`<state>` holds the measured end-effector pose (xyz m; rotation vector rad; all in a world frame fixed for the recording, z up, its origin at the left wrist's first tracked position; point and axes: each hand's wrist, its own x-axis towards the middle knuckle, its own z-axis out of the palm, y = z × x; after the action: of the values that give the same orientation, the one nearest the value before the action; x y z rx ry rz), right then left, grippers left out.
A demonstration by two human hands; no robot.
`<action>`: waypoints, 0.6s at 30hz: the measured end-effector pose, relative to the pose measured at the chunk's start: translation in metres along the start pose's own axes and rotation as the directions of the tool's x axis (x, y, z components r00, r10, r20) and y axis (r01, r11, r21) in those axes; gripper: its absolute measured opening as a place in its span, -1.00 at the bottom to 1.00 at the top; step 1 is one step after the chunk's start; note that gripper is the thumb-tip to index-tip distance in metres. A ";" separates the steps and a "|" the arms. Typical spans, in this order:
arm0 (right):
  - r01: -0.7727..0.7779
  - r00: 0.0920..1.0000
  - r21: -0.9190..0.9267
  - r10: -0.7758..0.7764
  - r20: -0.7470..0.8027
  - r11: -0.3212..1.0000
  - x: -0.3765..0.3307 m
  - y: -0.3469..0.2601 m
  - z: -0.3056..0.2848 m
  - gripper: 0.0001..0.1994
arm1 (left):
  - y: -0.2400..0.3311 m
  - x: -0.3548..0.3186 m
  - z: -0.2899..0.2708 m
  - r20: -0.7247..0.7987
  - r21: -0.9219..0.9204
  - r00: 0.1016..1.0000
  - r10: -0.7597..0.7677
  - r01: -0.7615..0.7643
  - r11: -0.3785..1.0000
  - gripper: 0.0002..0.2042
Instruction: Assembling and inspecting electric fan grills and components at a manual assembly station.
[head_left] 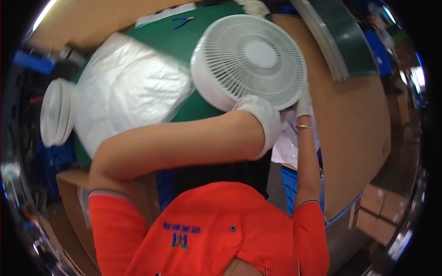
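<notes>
A white round fan head [224, 69] with a slotted front grille and a plain round centre cap is tilted toward me at the table's right side. My left hand [261, 115], in a white glove, is bent round against its near lower rim; the fingertips are hidden. At the lower right rim my gloved right hand [304, 102] grips the side, with part of its fingers behind the edge. The left forearm crosses in front of me. Beside the fan head, on the green table top [195, 108], lies a large clear plastic bag [133, 76].
Blue-handled pliers [184, 21] lie at the table's far edge. Stacked white rings [57, 112] stand at the left. Brown board [352, 138] borders the right side. A blue crate [289, 184] is below my right forearm, and cartons [380, 211] stand at lower right.
</notes>
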<state>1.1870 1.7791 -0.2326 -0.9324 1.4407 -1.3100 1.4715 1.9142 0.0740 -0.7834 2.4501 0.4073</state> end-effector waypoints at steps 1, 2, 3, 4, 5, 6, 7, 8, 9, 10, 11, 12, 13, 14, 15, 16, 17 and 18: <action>0.030 0.999 -0.120 -0.033 -0.024 0.992 0.010 0.023 -0.027 -0.57 | 0.013 -0.006 -0.019 -0.045 0.018 0.999 -0.013 0.014 1.000 -0.80; 0.260 0.954 -0.517 -0.300 0.008 0.815 0.011 0.039 -0.039 -0.63 | 0.028 -0.006 -0.031 -0.106 -0.006 0.993 -0.043 0.043 0.999 -0.78; 0.434 0.851 -0.778 -0.491 0.187 0.455 0.015 0.047 -0.010 -0.68 | 0.038 -0.018 -0.036 -0.158 -0.048 0.977 -0.142 0.136 0.990 -0.76; 0.423 0.853 -0.794 -0.487 0.186 0.437 0.015 0.037 -0.019 -0.68 | 0.028 -0.016 -0.038 -0.170 -0.058 0.978 -0.123 0.114 0.992 -0.76; 0.360 0.893 -0.734 -0.440 0.093 0.576 0.009 0.026 -0.043 -0.65 | 0.031 -0.011 -0.041 -0.177 -0.042 0.981 -0.073 0.067 0.997 -0.76; 0.295 0.924 -0.650 -0.382 0.007 0.701 0.003 0.014 -0.066 -0.62 | 0.046 -0.007 -0.049 -0.183 -0.026 0.983 -0.026 0.021 0.999 -0.76; 0.227 0.947 -0.539 -0.313 -0.071 0.811 -0.004 0.005 -0.085 -0.58 | 0.053 -0.002 -0.053 -0.181 -0.008 0.983 0.020 -0.022 1.000 -0.76; 0.162 0.963 -0.407 -0.235 -0.136 0.899 -0.012 -0.003 -0.102 -0.54 | 0.065 0.002 -0.058 -0.176 0.009 0.982 0.063 -0.062 0.998 -0.76; 0.096 0.967 -0.266 -0.154 -0.204 0.959 -0.013 -0.004 -0.045 -0.49 | 0.077 0.006 -0.063 -0.173 0.031 0.977 0.123 -0.120 0.992 -0.76; 0.025 0.981 -0.130 -0.049 -0.187 0.991 -0.072 0.009 -0.026 -0.45 | 0.060 0.004 -0.053 -0.171 -0.010 0.977 0.124 -0.128 0.992 -0.77; -0.025 0.976 0.029 0.031 -0.216 0.999 -0.069 0.000 0.012 -0.40 | 0.068 0.006 -0.057 -0.170 0.009 0.971 0.170 -0.171 0.985 -0.77; -0.088 0.975 0.198 0.125 -0.182 0.976 -0.072 -0.007 0.020 -0.36 | 0.068 0.004 -0.058 -0.156 0.001 0.973 0.169 -0.171 0.985 -0.77; -0.084 0.973 0.200 0.124 -0.194 0.976 -0.076 -0.013 0.019 -0.36 | 0.072 0.005 -0.060 -0.144 0.006 0.972 0.187 -0.189 0.982 -0.77; -0.108 0.973 0.163 0.137 -0.185 0.981 -0.078 -0.017 0.017 -0.29 | 0.075 0.007 -0.062 -0.134 0.006 0.969 0.205 -0.206 0.978 -0.77; -0.133 0.973 0.125 0.154 -0.174 0.983 -0.080 -0.020 0.015 -0.23 | 0.078 0.008 -0.064 -0.123 0.003 0.967 0.222 -0.224 0.975 -0.77; -0.121 0.972 0.143 0.146 -0.184 0.982 -0.082 -0.022 0.016 -0.24 | 0.080 0.008 -0.065 -0.112 -0.002 0.965 0.239 -0.240 0.971 -0.77; -0.127 0.969 0.136 0.152 -0.193 0.983 -0.084 -0.025 0.016 -0.24 | 0.083 0.008 -0.066 -0.102 -0.010 0.961 0.256 -0.259 0.966 -0.77; -0.114 0.973 0.138 0.139 -0.183 0.984 -0.084 -0.027 0.017 -0.24 | 0.085 0.008 -0.067 -0.092 -0.020 0.958 0.273 -0.276 0.961 -0.78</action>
<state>1.2246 1.8508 -0.1934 -0.6329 1.5176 -1.4082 1.3883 1.9486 0.1342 -0.4819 2.6509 0.5256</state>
